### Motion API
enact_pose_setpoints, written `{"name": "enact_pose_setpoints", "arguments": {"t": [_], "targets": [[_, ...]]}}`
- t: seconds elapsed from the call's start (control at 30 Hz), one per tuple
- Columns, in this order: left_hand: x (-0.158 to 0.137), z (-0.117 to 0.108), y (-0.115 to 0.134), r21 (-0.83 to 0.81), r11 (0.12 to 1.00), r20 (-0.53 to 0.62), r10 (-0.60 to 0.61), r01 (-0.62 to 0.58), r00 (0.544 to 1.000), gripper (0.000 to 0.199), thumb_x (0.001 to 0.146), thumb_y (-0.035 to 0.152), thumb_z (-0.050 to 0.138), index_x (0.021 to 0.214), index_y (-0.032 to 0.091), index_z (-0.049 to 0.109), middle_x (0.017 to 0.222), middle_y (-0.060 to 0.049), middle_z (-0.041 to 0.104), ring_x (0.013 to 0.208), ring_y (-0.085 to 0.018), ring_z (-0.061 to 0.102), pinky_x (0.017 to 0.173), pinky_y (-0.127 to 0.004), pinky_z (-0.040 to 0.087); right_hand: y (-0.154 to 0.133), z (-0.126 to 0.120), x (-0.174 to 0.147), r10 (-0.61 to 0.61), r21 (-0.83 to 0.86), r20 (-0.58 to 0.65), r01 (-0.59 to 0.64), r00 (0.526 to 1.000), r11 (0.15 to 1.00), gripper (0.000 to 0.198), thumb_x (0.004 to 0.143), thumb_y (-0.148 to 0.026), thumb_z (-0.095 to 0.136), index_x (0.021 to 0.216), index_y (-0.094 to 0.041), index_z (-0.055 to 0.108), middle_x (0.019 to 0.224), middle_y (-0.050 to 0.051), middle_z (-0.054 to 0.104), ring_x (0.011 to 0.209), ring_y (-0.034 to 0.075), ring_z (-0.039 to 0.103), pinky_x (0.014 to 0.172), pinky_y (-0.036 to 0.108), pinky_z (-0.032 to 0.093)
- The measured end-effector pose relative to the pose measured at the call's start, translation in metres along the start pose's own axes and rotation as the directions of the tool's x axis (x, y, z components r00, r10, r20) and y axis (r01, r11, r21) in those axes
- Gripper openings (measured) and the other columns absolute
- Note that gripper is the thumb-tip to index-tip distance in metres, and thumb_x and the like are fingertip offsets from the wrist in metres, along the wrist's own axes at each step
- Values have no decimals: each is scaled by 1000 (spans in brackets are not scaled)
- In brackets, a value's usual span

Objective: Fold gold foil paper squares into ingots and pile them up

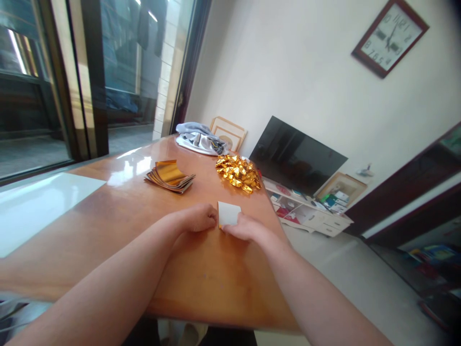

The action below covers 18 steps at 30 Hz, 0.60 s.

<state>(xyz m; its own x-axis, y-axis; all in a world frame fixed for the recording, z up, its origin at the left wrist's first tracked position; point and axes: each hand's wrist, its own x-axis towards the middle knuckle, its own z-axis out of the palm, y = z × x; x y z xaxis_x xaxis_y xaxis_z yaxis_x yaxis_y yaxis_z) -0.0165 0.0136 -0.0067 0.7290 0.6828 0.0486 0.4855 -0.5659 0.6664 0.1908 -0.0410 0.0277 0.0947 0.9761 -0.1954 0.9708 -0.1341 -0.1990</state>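
A small sheet of paper (228, 213), pale on its upper face with a gold strip along the left edge, is on the wooden table in front of me. My right hand (244, 228) grips its right side, thumb across the near edge. Close against the paper's left edge, my left hand (200, 217) is closed with its fingers curled; whether anything is pinched in them is hidden. Beyond the left hand lies a fanned stack of gold paper sheets (171, 175). A heap of shiny folded gold paper pieces (238, 173) sits farther off, to the right.
Grey and white folded cloth (200, 138) rests at the table's far end. A white sheet (46, 204) covers part of the left side. The table's right edge (275, 211) runs past my right arm. Beyond stand a television (297, 156) and a white cabinet (309, 216).
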Motion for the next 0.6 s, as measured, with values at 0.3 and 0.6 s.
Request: {"name": "enact_pose_setpoints", "arguments": {"t": [0.3,0.6], "targets": [[1,6,1,-23,999,-42,43,-44,998,23,69,21,57,80,22,78,78,-1,74,70,-18,63,60,-24,42,-14,-7,3,30,80,165,-43,986,996,53,68,-49,79,110,-20,68,91,9,73,70,22,65,54,28,47],[5,16,3,-29,995,-49,94,-96,994,26,73,21,59,90,22,78,91,-2,76,80,-19,65,73,-25,48,-3,-14,6,-74,183,274,24,959,983,44,71,-31,72,114,-24,65,90,3,69,58,13,58,45,20,43]]}}
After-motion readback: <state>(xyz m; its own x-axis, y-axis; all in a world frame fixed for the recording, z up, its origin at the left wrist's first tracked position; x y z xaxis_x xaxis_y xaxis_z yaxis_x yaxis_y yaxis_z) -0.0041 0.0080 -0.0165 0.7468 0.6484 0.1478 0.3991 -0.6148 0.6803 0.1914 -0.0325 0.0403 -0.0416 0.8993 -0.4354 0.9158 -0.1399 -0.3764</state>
